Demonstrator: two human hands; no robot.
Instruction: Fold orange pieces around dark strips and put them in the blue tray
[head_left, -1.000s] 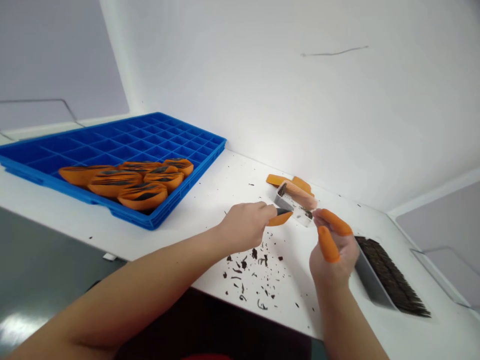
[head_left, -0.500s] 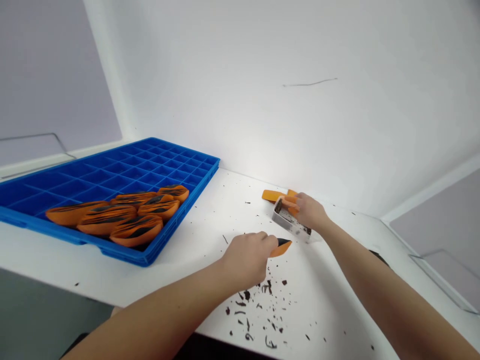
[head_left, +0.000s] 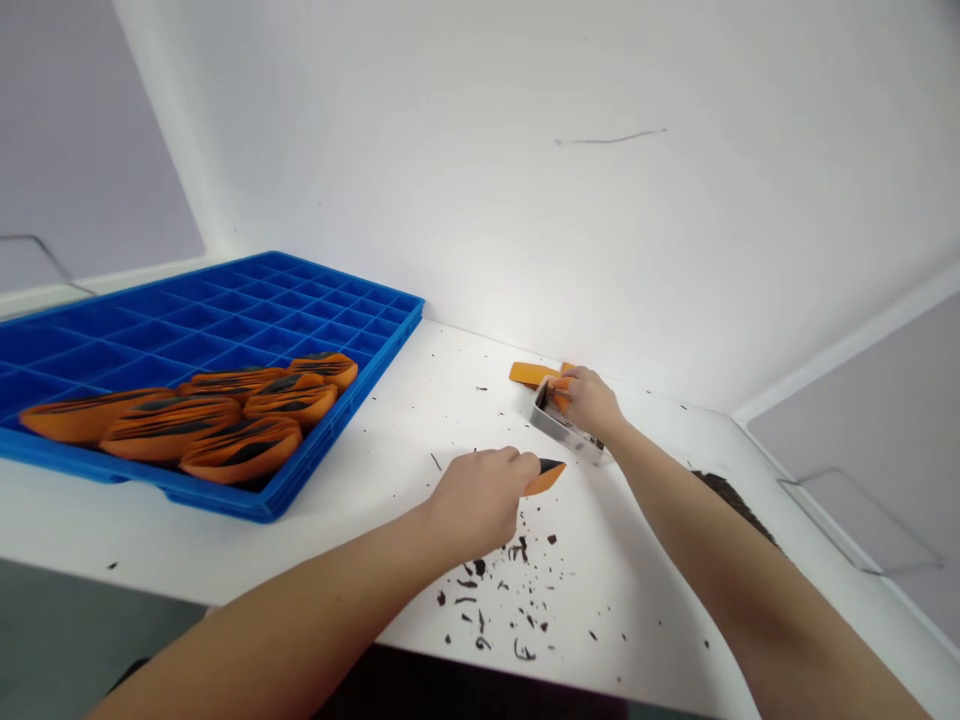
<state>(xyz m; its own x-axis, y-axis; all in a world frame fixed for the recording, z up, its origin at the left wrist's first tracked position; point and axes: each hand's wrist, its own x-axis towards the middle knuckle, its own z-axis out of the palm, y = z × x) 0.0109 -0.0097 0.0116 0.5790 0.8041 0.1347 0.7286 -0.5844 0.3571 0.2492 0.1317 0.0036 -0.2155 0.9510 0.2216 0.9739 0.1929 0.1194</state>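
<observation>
My left hand [head_left: 484, 498] is closed on an orange-and-black piece [head_left: 546, 477], whose pointed end sticks out to the right above the white table. Farther back, my right hand [head_left: 592, 400] reaches over a small clear box [head_left: 559, 430] with dark bits inside. Its fingers are closed round an orange item [head_left: 557, 392] at the box's left part. Just behind the box lies a flat orange-yellow piece [head_left: 529, 374]. On the left, a blue divided tray [head_left: 300, 490] holds several orange bundles [head_left: 176, 428] with dark layers in its near compartments.
Dark crumbs [head_left: 480, 567] and black written marks [head_left: 525, 650] are on the white table [head_left: 405, 400] near its front edge. A dark heap [head_left: 735, 500] lies beyond my right forearm. A white wall [head_left: 480, 180] stands behind, with grey-violet panels at both sides.
The whole view has shifted, so the tray, box and hands appear farther left and slightly higher. More of the dark heap shows at the right. Both hands keep their holds.
</observation>
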